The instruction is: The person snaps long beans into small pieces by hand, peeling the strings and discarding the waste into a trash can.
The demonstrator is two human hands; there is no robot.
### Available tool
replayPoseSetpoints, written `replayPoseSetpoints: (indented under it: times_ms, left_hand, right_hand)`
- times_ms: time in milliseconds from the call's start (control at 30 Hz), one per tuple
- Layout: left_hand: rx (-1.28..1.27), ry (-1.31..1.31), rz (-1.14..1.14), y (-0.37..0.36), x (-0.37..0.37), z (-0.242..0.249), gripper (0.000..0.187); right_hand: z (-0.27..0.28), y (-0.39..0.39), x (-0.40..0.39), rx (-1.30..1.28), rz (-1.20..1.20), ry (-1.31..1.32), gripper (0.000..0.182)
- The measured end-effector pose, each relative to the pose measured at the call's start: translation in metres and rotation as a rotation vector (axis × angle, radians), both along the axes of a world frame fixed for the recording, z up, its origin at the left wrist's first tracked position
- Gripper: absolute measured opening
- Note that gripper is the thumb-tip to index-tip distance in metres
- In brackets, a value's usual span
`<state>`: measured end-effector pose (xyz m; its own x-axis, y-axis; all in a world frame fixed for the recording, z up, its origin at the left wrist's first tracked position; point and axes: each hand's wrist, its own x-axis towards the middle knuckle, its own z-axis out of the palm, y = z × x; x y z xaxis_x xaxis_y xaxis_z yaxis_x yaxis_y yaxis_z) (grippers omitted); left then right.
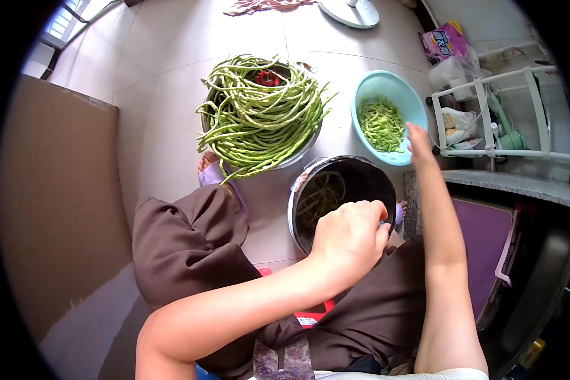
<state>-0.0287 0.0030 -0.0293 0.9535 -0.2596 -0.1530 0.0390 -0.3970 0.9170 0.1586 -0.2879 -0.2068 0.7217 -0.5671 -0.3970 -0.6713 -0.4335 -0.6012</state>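
Observation:
My left hand (pixel 350 235) is curled into a loose fist over the near rim of a dark metal pot (pixel 373 179) that holds some bean trimmings; whether it grips anything I cannot tell. My right hand (pixel 418 140) reaches out over the near edge of a teal plastic bowl (pixel 384 85) filled with short cut green bean pieces (pixel 381 124), its fingers pointing down at them. A big metal basin (pixel 304 149) to the left is heaped with long green beans (pixel 259 114) and a few red chillies (pixel 267 78).
I sit low over a tiled floor, brown clothing across my knees and a sandalled foot (pixel 210 170) by the basin. A white wire rack (pixel 500 114) with bags and bottles stands at right, a fan base (pixel 349 11) at the top, a brown board (pixel 57 202) at left.

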Motion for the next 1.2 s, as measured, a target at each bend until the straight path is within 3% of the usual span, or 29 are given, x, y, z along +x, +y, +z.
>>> replayPoseSetpoints:
  times_ms: [67, 167, 267, 333, 433, 600, 700, 767, 800, 967, 1133, 1200]
  left_hand:
    - [-0.004, 0.001, 0.012, 0.002, 0.002, 0.004, 0.014]
    - [-0.058, 0.013, 0.065, 0.002, 0.002, 0.007, 0.013]
    - [-0.085, 0.018, 0.157, 0.004, 0.005, 0.009, 0.012]
    - [-0.105, 0.040, 0.173, 0.009, 0.009, 0.015, 0.012]
    - [-0.130, 0.045, 0.210, 0.013, 0.012, 0.016, 0.013]
    - [-0.144, 0.055, 0.181, 0.014, 0.009, 0.017, 0.014]
    - [-0.113, 0.043, 0.136, 0.014, 0.008, 0.016, 0.015]
    - [-0.100, 0.039, 0.113, 0.013, 0.006, 0.016, 0.015]
    - [-0.089, 0.027, 0.103, 0.014, 0.005, 0.015, 0.015]
    - [-0.061, -0.033, 0.053, 0.013, 0.000, 0.012, 0.016]
    - [-0.021, 0.029, -0.038, 0.008, -0.004, 0.007, 0.018]
    - [-0.028, 0.047, -0.031, 0.007, -0.004, 0.006, 0.020]
  right_hand:
    - [-0.012, 0.043, 0.000, 0.367, 0.357, -0.119, 0.029]
    - [-0.031, 0.142, -0.021, 0.446, 0.568, -0.143, 0.020]
    - [-0.041, 0.217, -0.042, 0.079, 1.185, -0.051, 0.022]
    - [-0.038, 0.247, -0.057, -0.205, 1.454, 0.083, 0.026]
    - [-0.063, 0.268, -0.062, -0.381, 1.622, 0.426, 0.025]
    - [-0.062, 0.264, -0.072, -0.447, 1.518, 0.222, 0.019]
    - [-0.052, 0.260, -0.068, -0.608, 1.650, 0.215, 0.022]
    - [-0.030, 0.254, -0.066, -0.560, 1.660, -0.070, 0.019]
    - [-0.024, 0.248, -0.064, -0.436, 1.587, -0.229, 0.016]
    - [0.077, 0.232, -0.060, -0.097, 1.298, -0.388, 0.020]
    - [0.182, 0.205, -0.073, 0.550, 1.004, -0.463, 0.017]
    - [0.216, 0.192, -0.087, 0.648, 0.938, -0.519, 0.019]
